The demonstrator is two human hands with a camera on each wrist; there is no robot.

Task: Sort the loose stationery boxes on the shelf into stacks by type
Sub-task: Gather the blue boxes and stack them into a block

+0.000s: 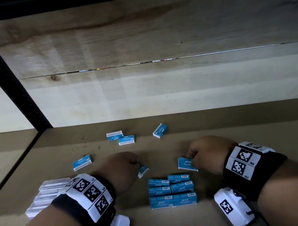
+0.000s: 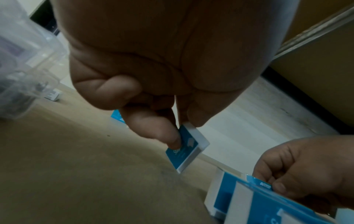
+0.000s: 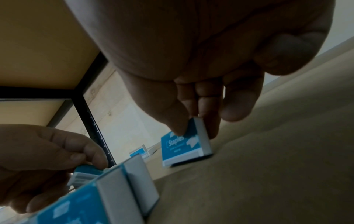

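Blue staple boxes stand in a stack [image 1: 171, 191] two wide on the shelf [image 1: 242, 216], near the front. My left hand [image 1: 125, 166] pinches one small blue staple box [image 1: 143, 171] [image 2: 186, 147] just behind the stack's left side. My right hand [image 1: 205, 152] pinches another blue staple box [image 1: 186, 164] [image 3: 184, 147] behind the stack's right side. Further back lie loose staple boxes: one at the left [image 1: 82, 162], a touching pair [image 1: 120, 137], and one at the right [image 1: 160, 130].
Several clear plastic cases [image 1: 47, 196] sit in a row at the left, partly behind my left wrist. A black upright post [image 1: 8, 77] marks the shelf's left side. A pale wooden back wall [image 1: 159, 87] closes the rear.
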